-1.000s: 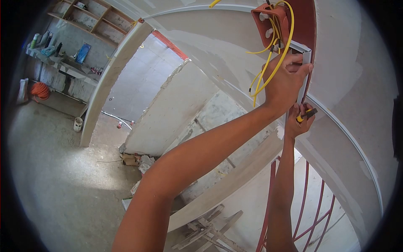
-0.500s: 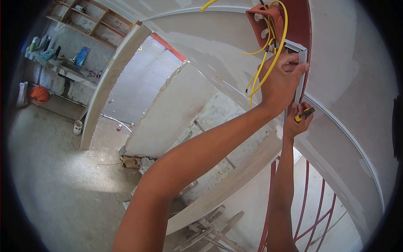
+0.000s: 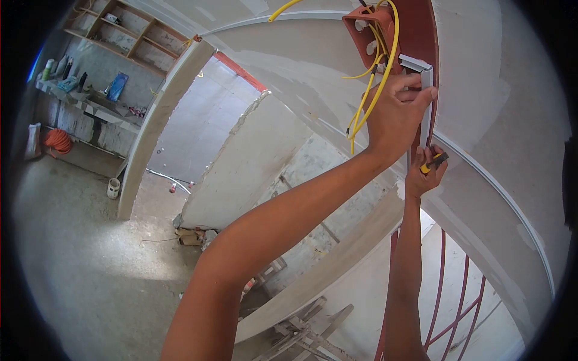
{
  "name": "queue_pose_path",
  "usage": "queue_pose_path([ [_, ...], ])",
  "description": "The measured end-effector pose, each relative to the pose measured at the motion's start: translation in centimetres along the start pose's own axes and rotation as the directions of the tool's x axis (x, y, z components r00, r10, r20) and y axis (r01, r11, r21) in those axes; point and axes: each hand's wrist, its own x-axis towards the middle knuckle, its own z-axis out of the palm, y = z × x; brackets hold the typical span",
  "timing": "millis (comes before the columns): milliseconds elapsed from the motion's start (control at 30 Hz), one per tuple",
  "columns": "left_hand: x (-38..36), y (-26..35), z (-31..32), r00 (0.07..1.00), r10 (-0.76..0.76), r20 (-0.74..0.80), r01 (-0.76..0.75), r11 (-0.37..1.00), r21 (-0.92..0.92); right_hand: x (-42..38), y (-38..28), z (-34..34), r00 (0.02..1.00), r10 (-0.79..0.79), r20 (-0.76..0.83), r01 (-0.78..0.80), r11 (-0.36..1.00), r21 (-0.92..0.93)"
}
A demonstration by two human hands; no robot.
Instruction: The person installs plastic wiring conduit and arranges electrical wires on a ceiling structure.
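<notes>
**Both hands shifted slightly up and left on the trunking**

Since the earlier frame, the 2 hands and the box above them had drifted a little up and to the left in view, with their grips unchanged. The left hand [image 3: 394,117] was wrapped around 1 white trunking strip [image 3: 427,108], its fingers [image 3: 415,95] curled and pressed together over the strip's upper end, thumb side hidden behind the palm. Just above those fingers sat 1 orange junction box [image 3: 364,27], and about 4 yellow wires [image 3: 373,84] spilled from it, hanging down past the knuckles. Below the left hand, the right hand [image 3: 423,174] was closed around 1 screwdriver [image 3: 435,161] with a yellow-and-black handle, fingers pinched tight on it, its tip hidden against the strip's lower end. Behind both sets of fingers ran 1 dark red post [image 3: 424,36]. Far below the right wrist, 1 red railing [image 3: 445,301] showed about 3 curved bars.
</notes>
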Motion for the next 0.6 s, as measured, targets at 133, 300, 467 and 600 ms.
queue_pose_path([
  [133,-0.04,-0.28,0.11,1.0,0.023,-0.016,-0.023,1.0,0.014,0.1,-0.21,-0.05,1.0,-0.005,-0.008,0.005,0.999,0.036],
  [300,-0.07,-0.11,0.1,1.0,0.002,-0.025,-0.002,1.0,0.024,0.1,-0.16,0.02,1.0,-0.002,-0.017,0.003,0.999,0.054],
  [467,-0.17,-0.02,0.16,1.0,0.023,-0.02,-0.022,0.999,0.032,0.28,-0.19,-0.16,1.0,-0.015,0.0,0.015,1.0,0.017],
  [600,0.03,-0.08,0.06,1.0,0.012,-0.007,-0.011,0.999,0.05,0.46,-0.7,-0.18,1.0,-0.006,0.0,0.006,1.0,0.012],
])
